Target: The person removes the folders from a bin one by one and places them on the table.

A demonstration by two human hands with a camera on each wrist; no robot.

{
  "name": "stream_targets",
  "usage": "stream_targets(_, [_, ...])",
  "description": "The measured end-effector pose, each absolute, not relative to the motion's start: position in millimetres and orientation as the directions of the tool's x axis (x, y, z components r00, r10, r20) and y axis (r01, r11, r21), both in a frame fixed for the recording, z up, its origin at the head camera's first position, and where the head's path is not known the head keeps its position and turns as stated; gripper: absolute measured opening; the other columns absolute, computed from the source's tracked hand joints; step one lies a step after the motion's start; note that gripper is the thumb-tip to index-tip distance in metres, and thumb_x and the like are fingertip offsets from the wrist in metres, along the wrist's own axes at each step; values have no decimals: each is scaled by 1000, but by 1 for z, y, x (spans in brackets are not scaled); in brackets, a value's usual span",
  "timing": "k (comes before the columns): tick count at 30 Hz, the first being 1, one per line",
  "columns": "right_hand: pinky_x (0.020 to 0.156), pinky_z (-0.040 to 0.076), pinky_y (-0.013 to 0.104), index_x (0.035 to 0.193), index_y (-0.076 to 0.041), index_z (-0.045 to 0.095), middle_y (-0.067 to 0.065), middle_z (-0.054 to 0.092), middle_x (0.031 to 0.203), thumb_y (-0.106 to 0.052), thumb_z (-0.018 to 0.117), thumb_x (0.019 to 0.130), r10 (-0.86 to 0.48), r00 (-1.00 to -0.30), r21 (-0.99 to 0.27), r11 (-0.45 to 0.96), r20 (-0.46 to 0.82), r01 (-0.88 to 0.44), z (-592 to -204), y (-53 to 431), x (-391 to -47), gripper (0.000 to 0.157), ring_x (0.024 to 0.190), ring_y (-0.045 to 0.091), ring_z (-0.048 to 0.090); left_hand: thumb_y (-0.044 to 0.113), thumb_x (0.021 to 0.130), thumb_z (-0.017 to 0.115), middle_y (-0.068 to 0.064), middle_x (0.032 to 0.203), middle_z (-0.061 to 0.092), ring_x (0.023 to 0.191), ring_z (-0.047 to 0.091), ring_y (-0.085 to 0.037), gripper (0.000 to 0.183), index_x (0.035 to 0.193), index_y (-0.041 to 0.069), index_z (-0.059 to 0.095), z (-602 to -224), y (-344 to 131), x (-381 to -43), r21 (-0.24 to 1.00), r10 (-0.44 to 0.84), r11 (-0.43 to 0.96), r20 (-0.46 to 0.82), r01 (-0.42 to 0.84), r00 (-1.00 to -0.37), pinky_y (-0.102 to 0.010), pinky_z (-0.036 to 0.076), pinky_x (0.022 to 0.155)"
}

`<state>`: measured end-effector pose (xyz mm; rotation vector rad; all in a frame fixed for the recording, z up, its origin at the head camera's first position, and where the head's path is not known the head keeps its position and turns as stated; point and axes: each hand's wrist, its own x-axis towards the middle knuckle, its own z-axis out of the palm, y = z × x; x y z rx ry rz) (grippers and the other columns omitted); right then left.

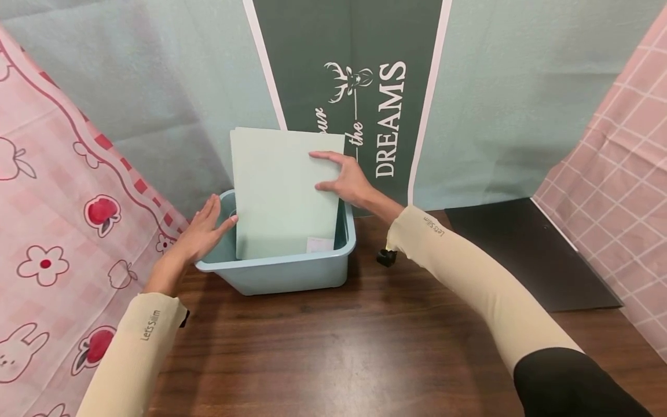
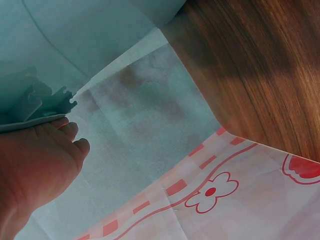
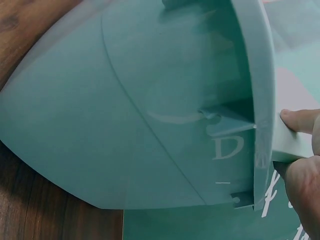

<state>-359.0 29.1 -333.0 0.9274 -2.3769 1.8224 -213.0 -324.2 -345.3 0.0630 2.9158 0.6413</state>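
Pale green folders (image 1: 283,191), with a small white label at the lower right, stand upright in a light blue plastic basin (image 1: 292,278). My right hand (image 1: 351,179) grips their right edge. Its thumb and index finger lie on the front face, and the other fingers are hidden in the head view. The right wrist view shows its thumb (image 3: 300,120) on the pale edge just beyond the basin rim (image 3: 262,100). At the basin's left rim is my left hand (image 1: 203,229), fingers extended, thumb near the folders' left edge. The left wrist view shows this hand (image 2: 45,155) against the rim.
The basin stands on a dark brown wooden table (image 1: 333,359), close to a grey-green cloth (image 1: 484,116) at the back. A flat black sheet (image 1: 526,255) lies at the right. Pink printed cloth (image 1: 62,231) hangs on the left and pink checked cloth (image 1: 620,185) on the right.
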Motion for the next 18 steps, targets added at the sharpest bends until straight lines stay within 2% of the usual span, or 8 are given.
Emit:
stream_targets(12, [105, 54, 37, 145, -20, 68, -1, 60, 153, 6, 87, 81, -373, -859, -902, 113, 350, -417, -325, 42, -355, 71, 131, 16, 60, 67, 109, 31, -16, 175, -21, 162, -13, -41, 96, 166, 5, -16, -345, -324, -212, 407, 75, 913, -141, 12, -987, -62, -6, 129])
stream_targets(18, [109, 50, 35, 145, -19, 68, -2, 60, 153, 7, 86, 81, -343, -865, -900, 108, 365, -422, -321, 47, -355, 71, 137, 11, 54, 68, 109, 30, -15, 175, -23, 162, -12, -43, 96, 166, 5, -15, -345, -325, -213, 411, 74, 912, -152, 5, -986, -64, -4, 128])
